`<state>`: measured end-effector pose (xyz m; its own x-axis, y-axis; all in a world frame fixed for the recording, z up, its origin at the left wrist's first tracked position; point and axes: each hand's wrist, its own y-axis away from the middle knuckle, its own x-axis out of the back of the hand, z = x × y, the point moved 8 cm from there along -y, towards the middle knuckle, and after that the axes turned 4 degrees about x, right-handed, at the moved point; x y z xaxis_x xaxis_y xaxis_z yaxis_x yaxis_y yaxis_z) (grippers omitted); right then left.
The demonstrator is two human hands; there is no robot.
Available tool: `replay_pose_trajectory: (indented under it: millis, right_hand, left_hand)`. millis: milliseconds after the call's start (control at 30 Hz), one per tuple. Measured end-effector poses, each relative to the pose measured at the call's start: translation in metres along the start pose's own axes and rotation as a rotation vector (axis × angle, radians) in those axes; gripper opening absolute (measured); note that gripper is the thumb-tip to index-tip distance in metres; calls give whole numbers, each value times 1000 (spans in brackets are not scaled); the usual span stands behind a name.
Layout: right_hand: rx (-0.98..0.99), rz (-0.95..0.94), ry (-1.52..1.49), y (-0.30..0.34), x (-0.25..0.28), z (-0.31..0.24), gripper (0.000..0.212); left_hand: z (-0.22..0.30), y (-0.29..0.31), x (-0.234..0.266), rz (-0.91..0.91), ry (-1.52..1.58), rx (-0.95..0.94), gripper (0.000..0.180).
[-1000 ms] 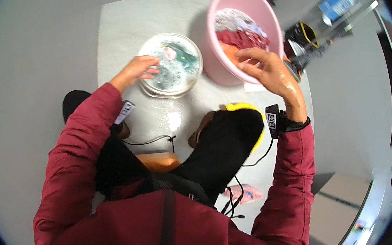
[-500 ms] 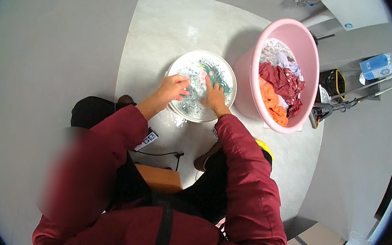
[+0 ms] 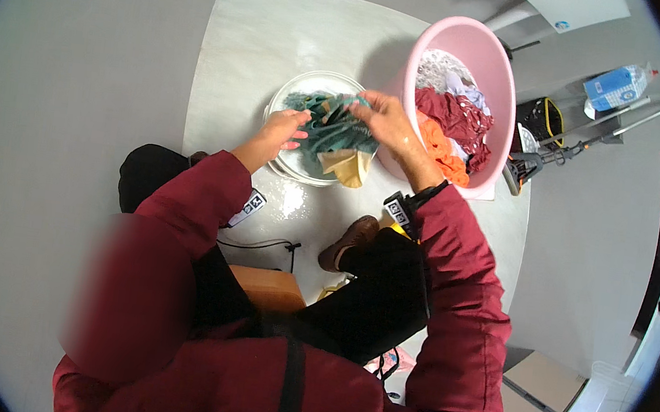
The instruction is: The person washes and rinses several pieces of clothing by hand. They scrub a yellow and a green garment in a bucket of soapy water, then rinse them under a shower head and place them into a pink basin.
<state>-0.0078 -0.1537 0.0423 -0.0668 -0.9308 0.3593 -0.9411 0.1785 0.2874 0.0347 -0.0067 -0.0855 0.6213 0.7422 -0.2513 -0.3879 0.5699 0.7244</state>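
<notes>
Two hands at one green cloth, now bunched up over the white basin

A wet-looking, dark green cloth with a pale yellow part (image 3: 338, 135) is at the round white plastic basin (image 3: 295, 84), gathered up in loose folds, its yellow part hanging at the near right side of the rim. Half a second ago the green fabric lay spread among suds and the right hand was down in them; now that hand (image 3: 392, 125) is higher and further right, at the cloth's upper right edge. Its fingers are bent and close together, and they seem to pinch the fabric, though motion blur softens the tips. The left hand (image 3: 277, 133) stays at the basin's left side, fingers part-curled, thumb beside the folds; whether it grips any fabric I cannot tell.

As I judge it, the change moves the work from reaching into the water to managing the cloth itself, with the right hand bearing most of it. Heavy, soaked folds could slip or spill over the rim.

Just right of the basin, a tall pink plastic tub (image 3: 488, 49) is as it was, holding maroon shiny fabric (image 3: 456, 116), bright orange fabric (image 3: 437, 147) and a pale lavender piece (image 3: 469, 93), with foam at the far side
</notes>
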Motion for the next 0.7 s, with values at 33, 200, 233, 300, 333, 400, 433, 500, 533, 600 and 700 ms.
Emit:
replay_pose_trajectory:
  millis: [33,200,233,300,333,400,433,500,533,600,700]
  right_hand:
    - [-4,22,11,5,5,-21,14]
    - [91,107,-12,27,36,-108,13]
    - [88,110,-32,29,42,-116,13]
    - [92,87,-141,30,48,-125,13]
    - [83,98,-133,28,50,-123,13]
    - [101,89,-142,22,49,-114,13]
    - [89,98,-131,17,47,-103,14]
    - [92,42,-159,10,33,-75,15]
    - [61,42,-162,7,28,-56,16]
    - [66,4,-235,0,21,-22,16]
    - [-4,104,-39,-12,26,32,25]
  left_hand:
    - [2,0,-2,-3,4,-15,43]
    - [15,8,-6,-1,99,-71,47]
    - [17,9,-4,24,96,-82,48]
    - [18,11,-3,22,79,-79,48]
    - [18,11,-2,35,72,-76,48]
    - [17,11,1,31,76,-71,48]
    - [16,10,2,23,73,-70,47]
    - [14,9,8,60,89,-71,47]
    - [13,8,11,70,94,-75,46]
    - [12,5,14,83,98,-88,47]
    - [9,0,15,100,101,-84,47]
